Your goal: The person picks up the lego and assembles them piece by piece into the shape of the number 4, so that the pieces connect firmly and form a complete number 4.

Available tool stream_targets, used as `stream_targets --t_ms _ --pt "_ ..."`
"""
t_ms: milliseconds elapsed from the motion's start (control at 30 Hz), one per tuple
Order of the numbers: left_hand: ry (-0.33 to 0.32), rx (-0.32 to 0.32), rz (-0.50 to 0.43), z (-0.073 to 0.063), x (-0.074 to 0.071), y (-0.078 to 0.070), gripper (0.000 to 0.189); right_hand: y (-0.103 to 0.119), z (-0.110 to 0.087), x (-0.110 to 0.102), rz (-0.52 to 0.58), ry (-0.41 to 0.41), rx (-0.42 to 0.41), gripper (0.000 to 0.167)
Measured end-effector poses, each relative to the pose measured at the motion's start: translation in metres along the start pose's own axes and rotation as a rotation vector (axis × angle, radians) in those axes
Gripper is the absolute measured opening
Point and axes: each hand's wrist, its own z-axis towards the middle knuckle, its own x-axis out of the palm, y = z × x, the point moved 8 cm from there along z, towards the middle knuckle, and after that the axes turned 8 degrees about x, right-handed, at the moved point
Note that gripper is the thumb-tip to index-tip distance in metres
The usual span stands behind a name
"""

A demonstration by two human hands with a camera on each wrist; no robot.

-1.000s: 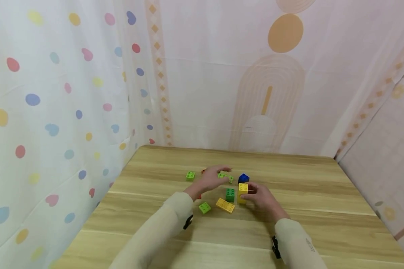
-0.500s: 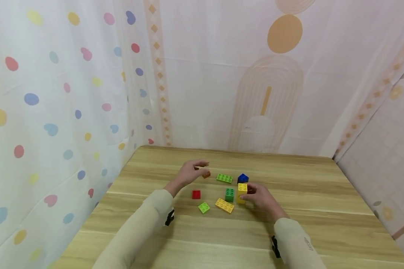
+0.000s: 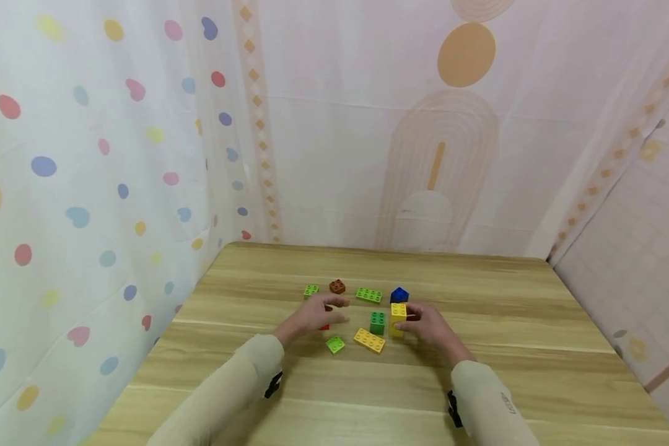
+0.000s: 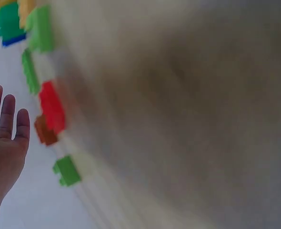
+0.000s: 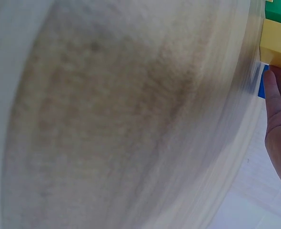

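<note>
My left hand [image 3: 313, 313] hovers over a red brick [image 3: 324, 327], hiding most of it. Its thumb and fingers are apart with nothing between them. In the left wrist view the fingers of the left hand [image 4: 5, 152] look straight, to one side of the red brick [image 4: 52, 107]. My right hand [image 3: 432, 325] holds a tall yellow block [image 3: 398, 318] between thumb and fingers, upright on the table. The right wrist view shows the fingertips of the right hand [image 5: 279, 124] against the yellow block [image 5: 277, 43]. Left of that block stands a dark green brick [image 3: 377, 323].
A blue piece [image 3: 399, 295] sits behind the yellow block. Along the back lie a long lime brick [image 3: 369, 295], a brown brick [image 3: 337, 286] and a small lime brick [image 3: 311, 291]. Nearer are an orange-yellow brick [image 3: 370, 341] and another lime brick [image 3: 336, 345] on the wooden table [image 3: 368, 402].
My left hand moved left from above the long lime brick to the brown brick, then came nearer, over the red brick. The right hand keeps its hold on the yellow block.
</note>
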Motion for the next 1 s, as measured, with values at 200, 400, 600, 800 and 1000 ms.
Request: stream_targets --t_ms 200,400,600,800,1000 --pt "0.07 -0.034 -0.059 -0.005 0.024 0.009 0.046 -0.001 -0.002 0.003 0.009 0.005 0.0 0.03" --pt "0.082 -0.024 -0.05 -0.001 0.034 0.007 0.047 0.0 -0.004 0.003 0.01 -0.005 0.01 0.031" --pt "0.109 -0.035 -0.046 0.002 0.045 0.009 0.048 -0.002 -0.002 0.003 0.009 0.005 0.012 0.033" --pt "0.106 -0.021 -0.015 0.006 0.05 0.01 0.043 -0.002 -0.001 0.002 0.018 -0.002 0.012 0.033" --pt "0.118 -0.015 0.012 0.006 0.054 0.007 0.042 -0.002 -0.001 0.002 0.014 -0.005 0.001 0.033"
